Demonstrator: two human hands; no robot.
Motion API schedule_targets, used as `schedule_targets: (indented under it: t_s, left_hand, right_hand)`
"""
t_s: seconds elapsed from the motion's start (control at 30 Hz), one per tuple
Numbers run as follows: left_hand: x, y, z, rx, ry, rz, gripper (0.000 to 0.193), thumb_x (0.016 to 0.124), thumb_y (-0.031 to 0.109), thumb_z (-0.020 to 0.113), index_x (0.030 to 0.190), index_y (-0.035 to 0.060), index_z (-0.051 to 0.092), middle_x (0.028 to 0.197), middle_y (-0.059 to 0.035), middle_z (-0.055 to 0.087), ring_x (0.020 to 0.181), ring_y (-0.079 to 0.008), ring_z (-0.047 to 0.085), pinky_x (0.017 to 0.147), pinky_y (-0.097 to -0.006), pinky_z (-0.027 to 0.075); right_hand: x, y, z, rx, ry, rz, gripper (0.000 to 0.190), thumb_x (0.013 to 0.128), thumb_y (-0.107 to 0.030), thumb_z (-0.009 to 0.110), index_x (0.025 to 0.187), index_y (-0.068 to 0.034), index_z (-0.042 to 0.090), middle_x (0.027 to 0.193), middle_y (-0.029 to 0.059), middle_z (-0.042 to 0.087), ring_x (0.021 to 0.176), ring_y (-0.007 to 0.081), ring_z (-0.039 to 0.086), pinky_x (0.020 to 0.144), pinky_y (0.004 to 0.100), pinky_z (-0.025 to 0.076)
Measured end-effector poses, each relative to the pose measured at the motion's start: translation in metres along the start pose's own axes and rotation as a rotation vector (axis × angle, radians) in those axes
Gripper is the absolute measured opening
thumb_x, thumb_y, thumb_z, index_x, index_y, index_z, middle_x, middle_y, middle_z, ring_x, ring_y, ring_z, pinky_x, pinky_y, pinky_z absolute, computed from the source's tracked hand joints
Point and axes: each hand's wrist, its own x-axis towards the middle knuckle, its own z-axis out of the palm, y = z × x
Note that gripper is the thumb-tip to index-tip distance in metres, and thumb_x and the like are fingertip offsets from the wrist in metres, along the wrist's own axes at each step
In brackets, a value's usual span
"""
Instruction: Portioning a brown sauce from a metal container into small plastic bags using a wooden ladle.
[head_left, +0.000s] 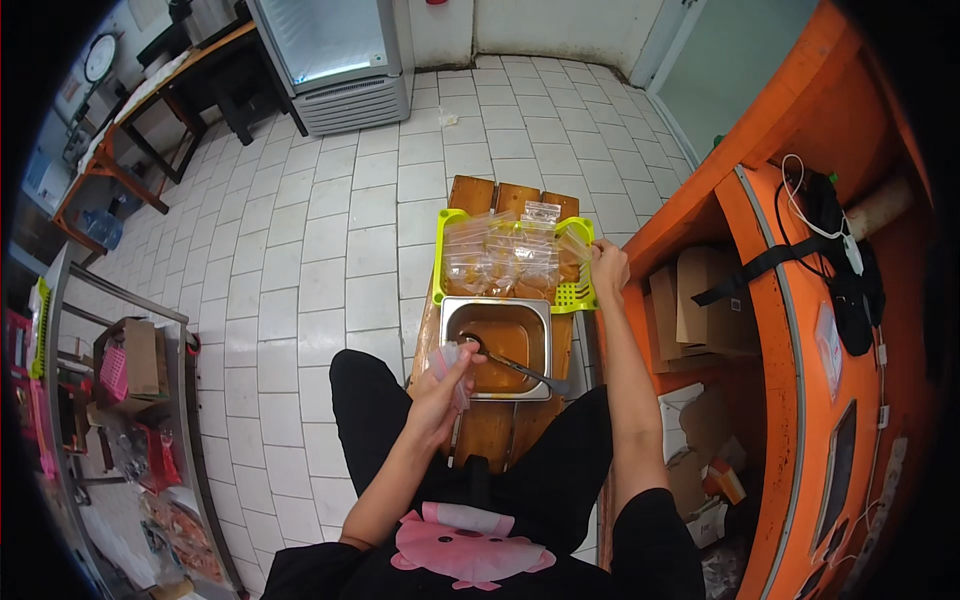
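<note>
My left hand (442, 386) holds clear plastic zip bags (452, 367) over the near left corner of a rectangular steel pan (546, 330). Brown-orange liquid (517, 330) lies in the pan, and a ladle (517, 366) rests in it, its dark handle sloping over the near right side. Beyond the pan, a lime green plastic basket (574, 307) holds several zip bags with orange-brown contents (469, 262). My right hand (609, 266) is at the basket's right rim, its fingers at one zip bag (575, 244); whether they grip the bag or the rim is unclear.
Pan and basket stand on a wooden slatted bench (474, 193) between my legs. An orange cabinet (750, 300) with cardboard boxes (701, 300) is close on the right. At left stands a metal shelf (180, 375) with boxes. A glass-door fridge (349, 101) and a table (187, 67) are farther off.
</note>
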Motion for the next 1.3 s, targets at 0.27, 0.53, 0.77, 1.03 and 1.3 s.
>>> schedule_targets:
  t_s: [0.27, 0.53, 0.77, 1.03, 1.3]
  left_hand:
    - [-0.004, -0.016, -0.003, -0.222, -0.008, -0.082, 0.032, 0.093, 0.02, 0.052, 0.119, 0.0012, 0.05, 0.114, -0.009, 0.059, 0.101, -0.0164, 0.058, 0.086, -0.029, 0.047]
    - [-0.015, -0.019, 0.019, -0.174, 0.005, 0.044, 0.037, 0.093, 0.018, 0.053, 0.123, -0.0024, 0.047, 0.12, -0.0117, 0.055, 0.111, -0.0173, 0.053, 0.094, -0.0308, 0.043]
    - [-0.015, -0.018, 0.005, -0.213, -0.033, 0.121, 0.036, 0.096, 0.023, 0.046, 0.121, -0.0021, 0.047, 0.115, -0.0111, 0.056, 0.109, -0.0166, 0.053, 0.094, -0.0307, 0.043]
    - [-0.008, -0.01, -0.013, -0.185, 0.316, 0.455, 0.035, 0.099, 0.024, 0.038, 0.123, -0.0016, 0.04, 0.098, -0.0077, 0.055, 0.096, -0.0152, 0.054, 0.087, -0.0298, 0.045]
    - [-0.028, 0.0, 0.009, 0.408, 0.134, 0.46, 0.014, 0.087, 0.009, 0.062, 0.095, 0.0001, 0.056, 0.067, 0.0042, 0.041, 0.06, -0.0041, 0.037, 0.054, -0.0209, 0.032]
  right_hand:
    - [-0.071, -0.02, -0.046, 0.479, -0.038, -0.149, 0.011, 0.078, -0.009, 0.062, 0.085, -0.002, 0.067, 0.078, 0.0122, 0.067, 0.069, 0.0251, 0.063, 0.065, 0.0347, 0.049]
    - [-0.219, -0.119, -0.108, 0.812, -0.358, -0.032, 0.02, 0.07, -0.003, 0.073, 0.088, 0.001, 0.064, 0.077, 0.0088, 0.064, 0.067, 0.0098, 0.059, 0.06, 0.0236, 0.048]
    - [-0.214, -0.121, -0.113, 0.828, -0.466, 0.051, 0.014, 0.084, -0.008, 0.064, 0.089, 0.005, 0.064, 0.076, 0.0067, 0.061, 0.064, 0.009, 0.057, 0.059, 0.0233, 0.048]
    - [-0.216, -0.117, -0.109, 1.194, -0.421, 0.179, 0.016, 0.087, -0.005, 0.059, 0.098, 0.006, 0.063, 0.085, 0.0061, 0.057, 0.067, 0.0082, 0.054, 0.061, 0.0198, 0.047]
    - [-0.226, -0.13, -0.11, 1.317, -0.259, 0.09, 0.012, 0.082, 0.004, 0.063, 0.092, 0.001, 0.056, 0.086, 0.0056, 0.059, 0.076, 0.0077, 0.057, 0.068, 0.0189, 0.047]
